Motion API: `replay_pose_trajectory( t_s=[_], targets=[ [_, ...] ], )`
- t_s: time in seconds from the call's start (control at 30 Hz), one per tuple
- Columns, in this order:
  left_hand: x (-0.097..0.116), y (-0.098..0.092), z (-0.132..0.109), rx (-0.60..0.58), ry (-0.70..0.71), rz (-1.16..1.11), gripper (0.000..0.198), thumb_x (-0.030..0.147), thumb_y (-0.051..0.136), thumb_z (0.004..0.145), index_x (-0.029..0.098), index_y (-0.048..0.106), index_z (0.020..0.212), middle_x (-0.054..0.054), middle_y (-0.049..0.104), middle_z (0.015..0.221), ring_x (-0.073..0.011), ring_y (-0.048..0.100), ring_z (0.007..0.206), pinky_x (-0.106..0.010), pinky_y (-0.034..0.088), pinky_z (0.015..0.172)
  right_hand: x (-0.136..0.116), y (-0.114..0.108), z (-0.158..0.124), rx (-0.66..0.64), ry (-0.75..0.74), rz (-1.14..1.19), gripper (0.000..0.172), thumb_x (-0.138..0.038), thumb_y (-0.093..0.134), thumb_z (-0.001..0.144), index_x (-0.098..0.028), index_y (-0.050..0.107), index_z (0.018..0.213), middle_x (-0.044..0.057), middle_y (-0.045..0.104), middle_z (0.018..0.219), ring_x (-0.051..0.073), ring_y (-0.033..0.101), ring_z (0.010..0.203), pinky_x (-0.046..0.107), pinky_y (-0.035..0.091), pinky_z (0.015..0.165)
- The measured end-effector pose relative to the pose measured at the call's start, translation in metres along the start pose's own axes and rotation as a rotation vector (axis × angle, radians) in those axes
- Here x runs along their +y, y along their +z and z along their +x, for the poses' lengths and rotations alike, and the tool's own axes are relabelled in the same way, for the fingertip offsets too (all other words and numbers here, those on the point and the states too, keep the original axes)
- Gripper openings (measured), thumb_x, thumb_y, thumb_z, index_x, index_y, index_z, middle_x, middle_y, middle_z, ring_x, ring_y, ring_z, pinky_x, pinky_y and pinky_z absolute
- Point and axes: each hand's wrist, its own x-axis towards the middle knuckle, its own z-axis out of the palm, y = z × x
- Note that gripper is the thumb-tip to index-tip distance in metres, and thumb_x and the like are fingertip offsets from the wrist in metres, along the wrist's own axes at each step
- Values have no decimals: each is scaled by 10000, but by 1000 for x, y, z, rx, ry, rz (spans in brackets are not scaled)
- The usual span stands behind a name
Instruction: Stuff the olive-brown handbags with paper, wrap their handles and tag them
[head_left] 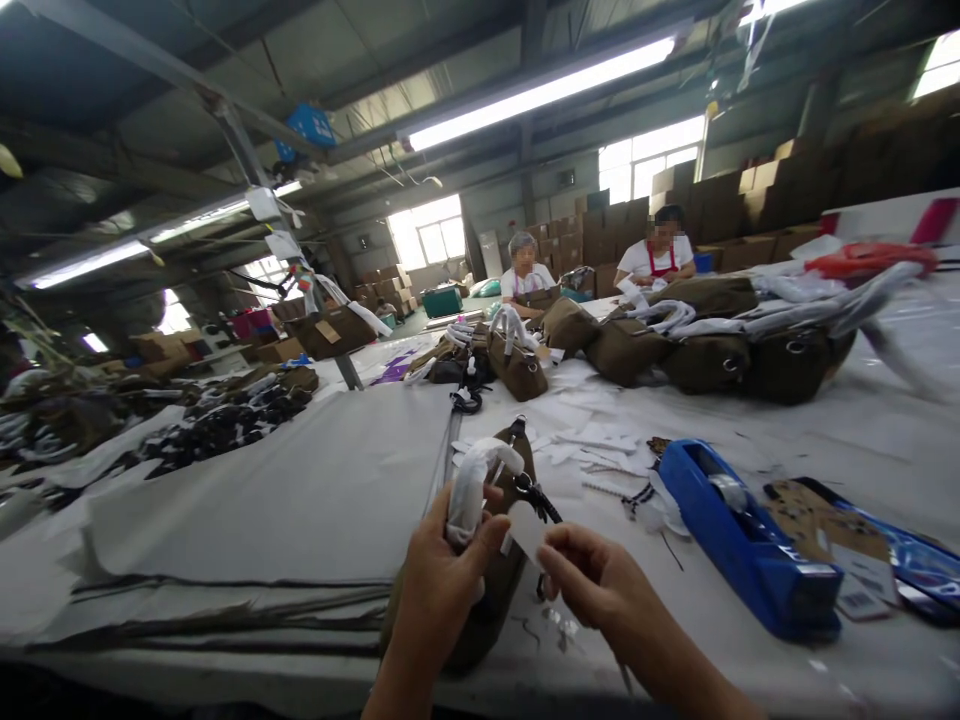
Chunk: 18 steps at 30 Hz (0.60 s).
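An olive-brown bag (499, 600) lies on the table in front of me, partly covered by my hands. Its handle (469, 490) is wrapped in white material and arches upward. My left hand (454, 560) is closed round the wrapped handle, with the thumb toward the right. Between the fingertips of my right hand (585, 575) is a small white paper piece (527, 527), pinched at its right edge and held beside the handle. A black strap or cord with metal fittings (534, 490) sits on the bag just behind the paper.
A blue tape dispenser (750, 540) stands at right, beside brown cardboard tags (825, 525). White paper pieces (592, 440) litter the table beyond the bag. Several olive bags (705, 360) line the back. Large sheets (277, 480) are stacked at left. Two people (527, 270) work across the table.
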Motion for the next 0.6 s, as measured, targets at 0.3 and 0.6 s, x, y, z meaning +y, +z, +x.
replay_pose_trajectory(
  t_s=[0.3,0.6],
  targets=[
    [2,16,-4,152,-165,-558,433,534,561,955,166,625,1175,10,615,663,-101,538,537,-180,453,502,-12,6,8,111,-231,-428,322,-485,577,929,-193,709,899,-1,626,636,150,574,594,249,415,564],
    [-1,20,-7,-34,-213,-499,458,500,628,926,266,611,1319,-15,684,925,-79,516,553,-170,446,471,-28,18,23,40,-323,-251,255,-405,613,922,-181,650,806,7,647,692,144,588,631,229,438,562]
  ],
)
